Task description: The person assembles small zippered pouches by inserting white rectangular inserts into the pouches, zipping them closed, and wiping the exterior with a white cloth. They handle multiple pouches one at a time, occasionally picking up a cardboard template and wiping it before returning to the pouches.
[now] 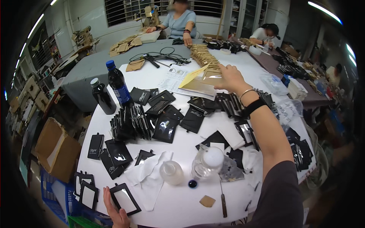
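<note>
At the near left edge, my left hand (117,212) has its fingers stretched and thumb apart, against the side of a black card holder (125,200) with a clear window. Far across the table, my right hand (230,78) has its fingers closed on the edge of a tan card holder (212,77) with a clear window. That tan piece lies beside a long fanned row of tan card holders (203,56). A yellow sheet (192,77) stands tilted just left of it, over printed papers (170,81).
Piles of black card holders (131,123) cover the middle. Two dark bottles (118,85) stand at the left. Nearer are a clear squeeze bottle (171,173), a clear jar with a white lid (207,162), a white cloth (146,182) and a thin-handled tool (223,205). A co-worker (180,22) sits opposite.
</note>
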`<action>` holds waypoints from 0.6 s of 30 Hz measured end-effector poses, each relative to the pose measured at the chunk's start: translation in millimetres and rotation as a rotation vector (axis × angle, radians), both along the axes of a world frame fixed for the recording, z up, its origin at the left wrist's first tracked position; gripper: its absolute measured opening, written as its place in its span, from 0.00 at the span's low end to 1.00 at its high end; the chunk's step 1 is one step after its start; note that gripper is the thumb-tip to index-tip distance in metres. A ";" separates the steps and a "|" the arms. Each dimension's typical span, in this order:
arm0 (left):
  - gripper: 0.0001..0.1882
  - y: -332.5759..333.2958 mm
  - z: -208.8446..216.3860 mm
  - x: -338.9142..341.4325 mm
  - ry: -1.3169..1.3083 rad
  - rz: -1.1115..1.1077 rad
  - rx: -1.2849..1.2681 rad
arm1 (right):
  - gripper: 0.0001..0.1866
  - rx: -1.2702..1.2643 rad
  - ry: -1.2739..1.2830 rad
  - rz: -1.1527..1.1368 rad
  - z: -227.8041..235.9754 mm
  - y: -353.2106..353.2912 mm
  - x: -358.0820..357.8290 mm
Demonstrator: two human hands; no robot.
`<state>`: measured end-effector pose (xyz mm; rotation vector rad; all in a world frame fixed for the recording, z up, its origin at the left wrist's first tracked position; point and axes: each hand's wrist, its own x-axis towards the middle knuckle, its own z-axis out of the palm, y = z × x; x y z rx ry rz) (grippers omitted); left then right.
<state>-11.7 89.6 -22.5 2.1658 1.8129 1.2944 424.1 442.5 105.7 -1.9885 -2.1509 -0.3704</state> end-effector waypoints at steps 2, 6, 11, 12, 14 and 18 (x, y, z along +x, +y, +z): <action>0.32 1.2 -2.4 -2.0 -0.073 -0.043 -0.042 | 0.49 0.110 0.029 0.097 31.4 -49.7 21.4; 0.30 -13.6 3.5 -7.3 -0.097 0.005 0.054 | 0.50 0.283 0.086 0.279 100.7 -179.4 18.0; 0.24 -44.8 56.2 -1.8 -0.188 -0.228 0.154 | 0.52 0.231 0.138 0.456 148.0 -338.1 -25.2; 0.23 -56.4 75.6 13.1 -0.422 -0.364 -0.020 | 0.51 0.157 0.083 0.509 153.1 -371.9 -47.6; 0.27 -62.5 98.3 20.8 -1.023 -0.620 -0.523 | 0.48 0.002 0.037 0.700 146.4 -413.0 -89.6; 0.32 -64.9 88.6 40.5 -1.198 -1.136 -1.365 | 0.47 -0.374 0.287 0.985 58.4 -447.2 -149.1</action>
